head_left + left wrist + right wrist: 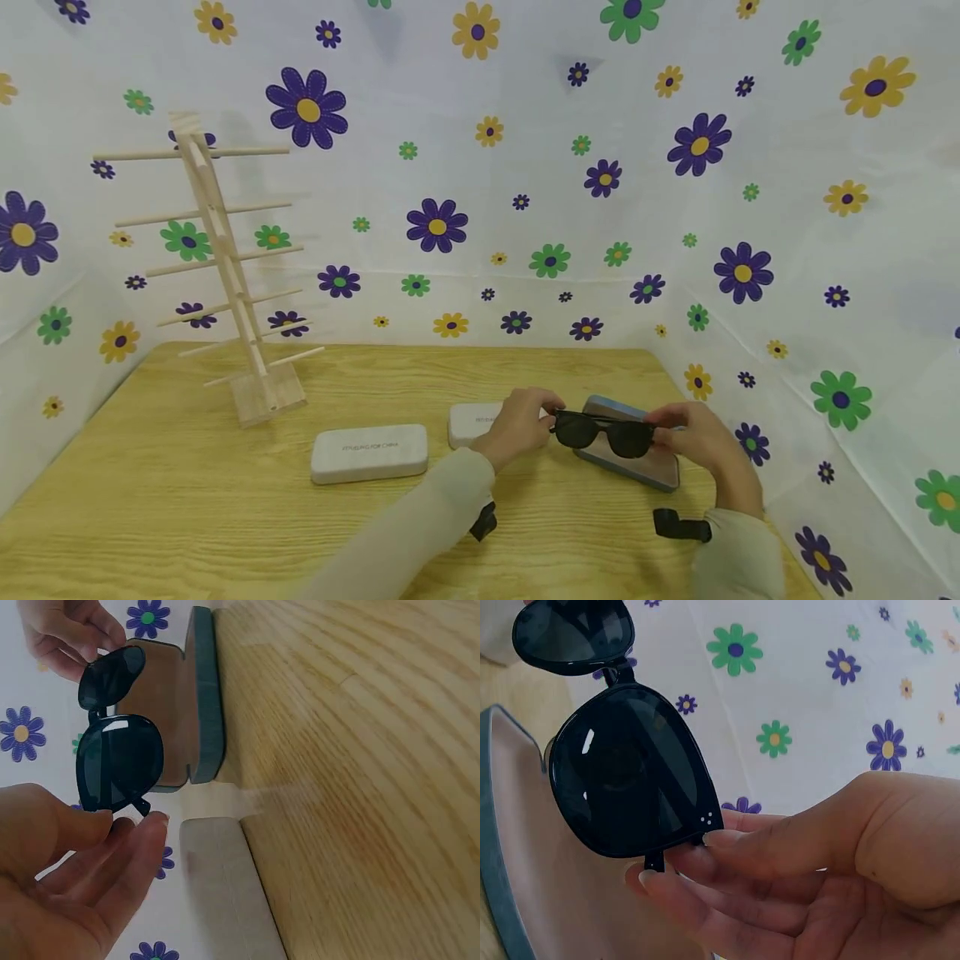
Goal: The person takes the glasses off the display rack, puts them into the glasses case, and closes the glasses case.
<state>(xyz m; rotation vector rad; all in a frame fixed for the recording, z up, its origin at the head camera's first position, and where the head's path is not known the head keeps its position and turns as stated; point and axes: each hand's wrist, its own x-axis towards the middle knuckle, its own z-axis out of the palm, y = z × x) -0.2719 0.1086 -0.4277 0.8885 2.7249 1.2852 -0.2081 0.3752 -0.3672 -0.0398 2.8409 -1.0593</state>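
Observation:
A pair of black sunglasses (603, 433) is held up between both hands, lenses toward the head camera. My left hand (522, 423) pinches one outer end of the frame, and my right hand (693, 435) pinches the other. In the right wrist view, the thumb of the right hand (802, 855) presses at the corner of a dark lens beside three small dots. Below and behind the sunglasses lies an open blue-grey glasses case (628, 475) with a brownish-pink lining. In the left wrist view, the left hand (82, 862) has its thumb and fingertips at the frame's near end.
Two white glasses cases lie on the wooden table (225, 517): one left of centre (369, 454), the other (467, 423) partly behind the left hand. A wooden rack (232, 275) with several pegs stands at the back left. Flower-patterned cloth (450, 175) hangs around the table.

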